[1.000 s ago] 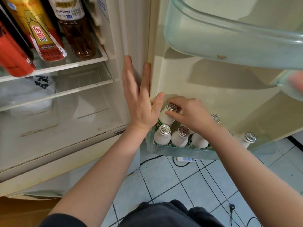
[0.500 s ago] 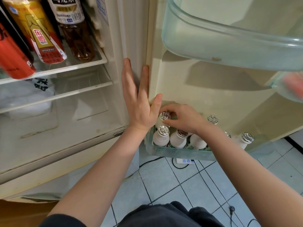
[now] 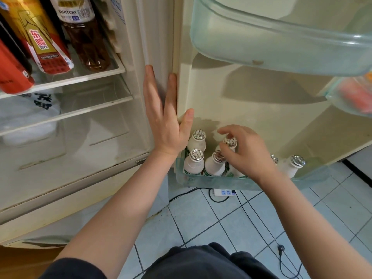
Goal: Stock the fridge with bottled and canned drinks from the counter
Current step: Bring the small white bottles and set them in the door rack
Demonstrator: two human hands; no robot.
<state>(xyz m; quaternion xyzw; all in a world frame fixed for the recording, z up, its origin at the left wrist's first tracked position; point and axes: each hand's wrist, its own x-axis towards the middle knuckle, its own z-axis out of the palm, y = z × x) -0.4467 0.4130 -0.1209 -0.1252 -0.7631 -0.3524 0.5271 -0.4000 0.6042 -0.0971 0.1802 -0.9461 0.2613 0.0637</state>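
Several small white bottles (image 3: 194, 167) with silver foil caps stand upright in the bottom door bin (image 3: 201, 181) of an open fridge (image 3: 104, 178), packed close together at the bin's left end, with two more standing toward its right end. The right hand (image 3: 248, 153) reaches down over the middle of this group, its fingers and thumb curled round the capped neck of one bottle (image 3: 231, 141) in the back row, just beside the door's inner wall; that bottle stands in the bin among the others, though its base is hidden by the bottles in front. The left hand (image 3: 166, 119) lies flat against the front edge of the fridge body next to the door hinge side, fingers straight and spread slightly, thumb angled out toward the door panel, gripping nothing. Above the bottles hangs a larger clear door bin (image 3: 281, 49), and at the far right edge a smaller bin (image 3: 351, 97) holds something red, too blurred to make out. Inside the fridge, on the upper shelf (image 3: 80, 79), stand a brown tea bottle (image 3: 86, 45), a yellow and red bottle (image 3: 46, 43) and a red can (image 3: 12, 75). A white plastic bag (image 3: 26, 115) sits on the shelf below. On the tiled floor (image 3: 201, 218) under the door lies a white power strip (image 3: 224, 192) with dark cables running from it.
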